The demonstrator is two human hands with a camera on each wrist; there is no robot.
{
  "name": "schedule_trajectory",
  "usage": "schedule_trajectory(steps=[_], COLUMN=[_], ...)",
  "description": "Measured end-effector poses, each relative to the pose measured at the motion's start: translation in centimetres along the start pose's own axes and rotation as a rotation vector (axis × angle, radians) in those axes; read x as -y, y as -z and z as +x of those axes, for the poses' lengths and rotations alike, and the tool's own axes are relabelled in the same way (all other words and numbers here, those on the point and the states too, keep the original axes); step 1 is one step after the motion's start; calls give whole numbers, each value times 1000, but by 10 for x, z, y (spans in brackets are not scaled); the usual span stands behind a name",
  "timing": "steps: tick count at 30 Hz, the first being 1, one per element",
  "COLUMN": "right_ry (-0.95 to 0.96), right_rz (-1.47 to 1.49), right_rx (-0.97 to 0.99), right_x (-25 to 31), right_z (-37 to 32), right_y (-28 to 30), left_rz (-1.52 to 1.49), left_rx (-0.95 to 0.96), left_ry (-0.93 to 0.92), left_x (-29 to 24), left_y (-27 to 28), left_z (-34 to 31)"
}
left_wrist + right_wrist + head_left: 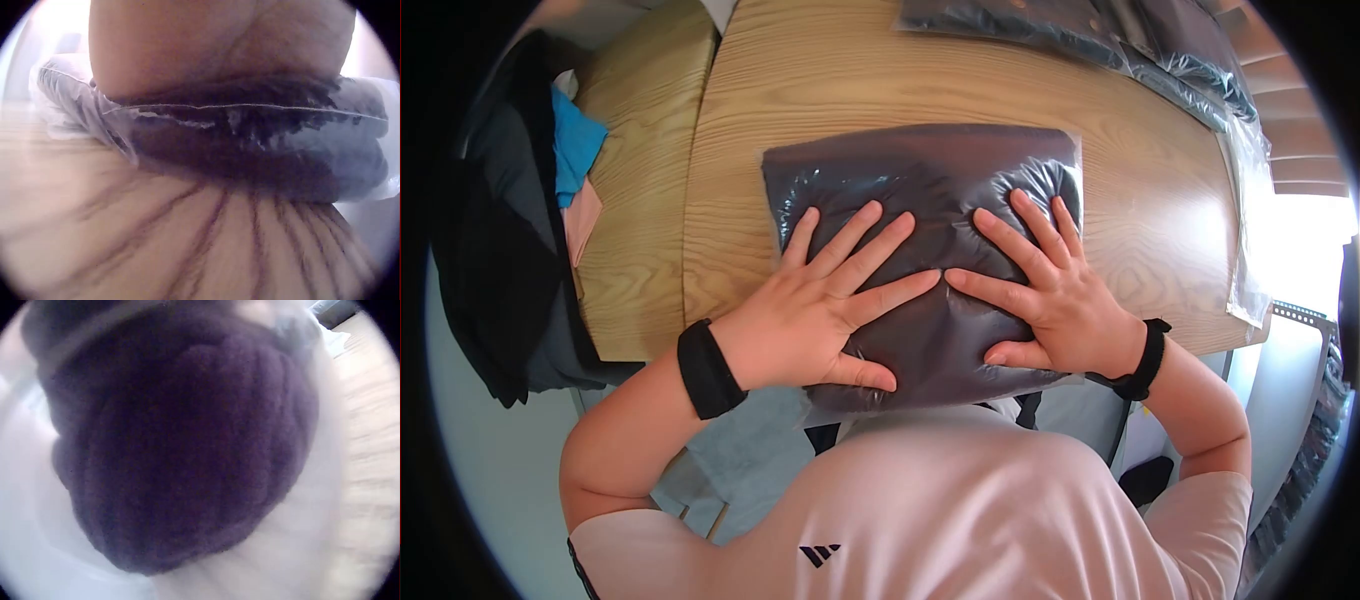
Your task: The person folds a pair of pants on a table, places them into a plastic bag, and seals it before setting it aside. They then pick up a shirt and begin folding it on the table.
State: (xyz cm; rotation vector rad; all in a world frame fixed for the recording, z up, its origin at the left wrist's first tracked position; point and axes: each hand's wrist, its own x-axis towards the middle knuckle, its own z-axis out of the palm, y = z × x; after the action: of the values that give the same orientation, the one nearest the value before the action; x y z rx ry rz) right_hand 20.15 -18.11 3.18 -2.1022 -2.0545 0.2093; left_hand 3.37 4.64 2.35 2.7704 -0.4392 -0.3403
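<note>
A dark purple folded garment in a clear plastic bag [930, 170] lies flat at the table's near edge. My left hand [840, 290] presses on its left half with the fingers spread. On the right half my right hand [1050, 290] rests the same way, fingers straight and apart. The two index fingertips meet near the middle of the bag. In the left wrist view the bagged garment [237, 150] shows from the side, under the heel of the hand. The right wrist view is filled by the folded purple cloth [187, 450] close up, behind clear film.
More bagged dark garments [1090, 40] lie along the far right of the wooden table [800, 70]. A loose clear plastic bag [1248, 230] hangs at the right edge. Black clothing [510, 240] with a blue cloth [578, 140] and a pink one is heaped on the left.
</note>
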Motion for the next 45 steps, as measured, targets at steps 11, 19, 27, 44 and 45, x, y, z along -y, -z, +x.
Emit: schedule_trajectory(steps=[11, 19, 27, 44, 45], right_ry=[36, 29, -624, -555, -555], right_rz=[79, 66, 1096, 1439, 1455], right_rx=[-58, -19, -432, -761, -774], right_x=[-7, -3, -3, 11, 8], right_z=[-4, -12, -67, -81, -83], right_y=[-3, 23, -37, -51, -51], left_rz=[17, -215, -1280, -1446, -1443], left_rx=[17, 48, -841, -581, -580], left_ry=[-12, -14, 493, 377, 377], left_x=[1, -4, 23, -15, -19], left_y=[2, 28, -12, -5, -4], left_z=[1, -6, -73, -19, -16])
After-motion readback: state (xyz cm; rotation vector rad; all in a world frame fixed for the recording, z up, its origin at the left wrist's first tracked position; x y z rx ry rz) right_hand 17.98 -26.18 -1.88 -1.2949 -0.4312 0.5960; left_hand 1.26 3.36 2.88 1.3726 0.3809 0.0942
